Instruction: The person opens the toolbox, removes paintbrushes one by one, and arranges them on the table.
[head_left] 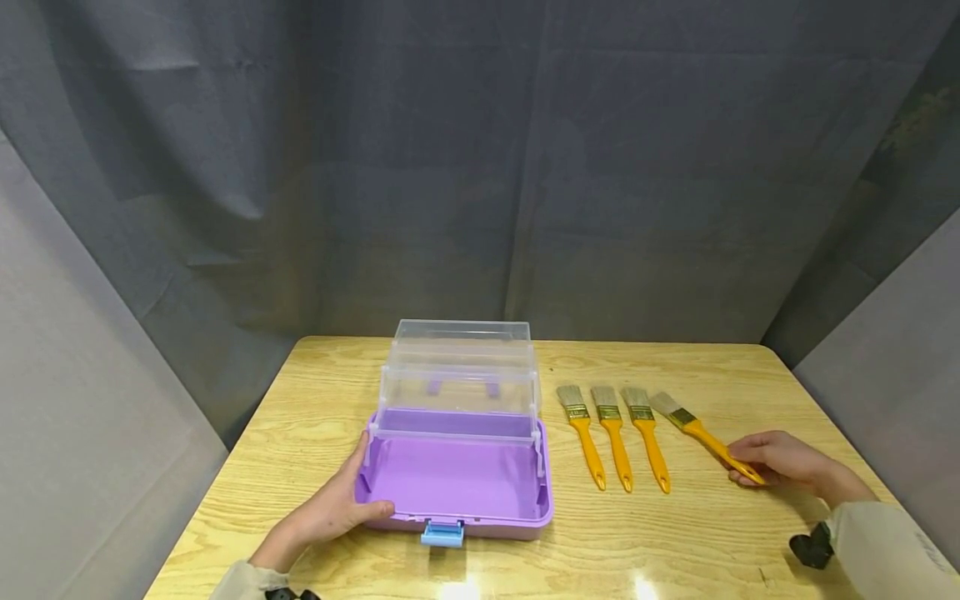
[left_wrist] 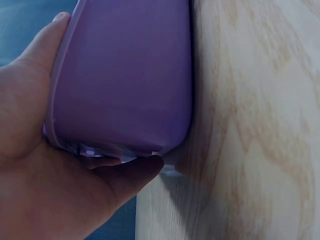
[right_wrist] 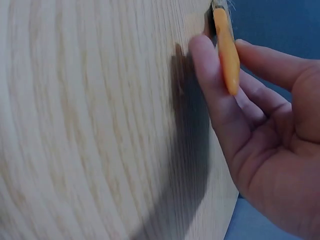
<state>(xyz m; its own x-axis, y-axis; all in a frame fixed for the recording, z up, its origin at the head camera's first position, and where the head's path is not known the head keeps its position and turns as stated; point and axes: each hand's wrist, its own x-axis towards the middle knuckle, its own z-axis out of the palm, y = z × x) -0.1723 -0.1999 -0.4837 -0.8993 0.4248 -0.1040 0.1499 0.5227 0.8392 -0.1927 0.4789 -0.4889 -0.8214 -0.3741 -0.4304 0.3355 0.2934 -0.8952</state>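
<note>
A purple plastic storage box stands with its clear lid and clear trays raised at the back. My left hand holds the box's left end, thumb over the front rim and fingers round the back corner. In the left wrist view, the box's purple side wall fills the space beside the left hand. At the right, my right hand pinches the yellow handle of a paintbrush, its bristles pointing back left. The right wrist view shows the handle between thumb and fingers of the right hand.
Three more yellow-handled paintbrushes, a left one, a middle one and a right one, lie side by side between box and right hand. A blue latch hangs at the box's front. Grey cloth rises behind the wooden table.
</note>
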